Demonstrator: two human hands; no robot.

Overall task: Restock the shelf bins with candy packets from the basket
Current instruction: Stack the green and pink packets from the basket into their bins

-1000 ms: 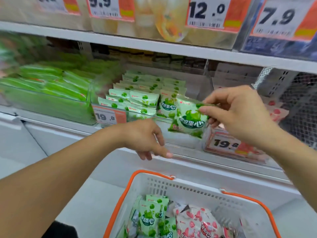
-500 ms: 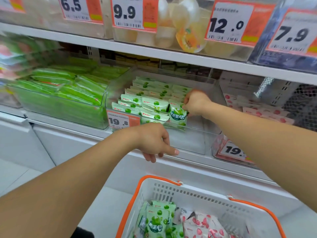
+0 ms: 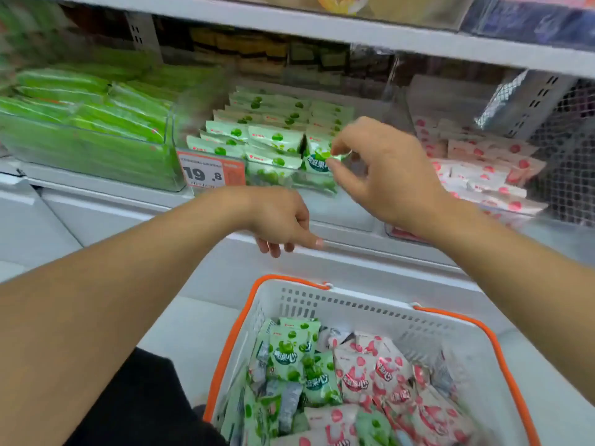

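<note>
The white basket with the orange rim (image 3: 360, 304) sits nearest, low in the view, and holds a loose heap: green candy packets (image 3: 291, 355) on its left side, pink strawberry packets (image 3: 370, 375) on its right. Both kinds remain to be shelved, so the restock looks well short of done.

Above the basket, the left hand (image 3: 280, 220) hangs in front of the shelf edge (image 3: 370, 255), fingers loosely curled and pointing down, holding nothing; whether a fingertip touches the edge I cannot tell.

Further in, the right hand (image 3: 383, 169) is at the front right corner of the clear middle bin (image 3: 180, 123). Its thumb and forefinger are close together at the top edge of an upright green packet (image 3: 317, 159) standing at the front of the row, with the other fingers curled loosely. Motion blur hides whether it pinches the packet's edge or is just clear of it.

To do this step well, I judge the packet should stand flush against the ones behind it, label facing out, and the fingers should lift straight up so it does not tip forward. Green packets belong in this bin behind the 19.8 price tag (image 3: 211, 170); pink ones go in the pink packet bin (image 3: 483, 175) to the right, not the bright green wrapped stock (image 3: 96, 117) on the left.
</note>
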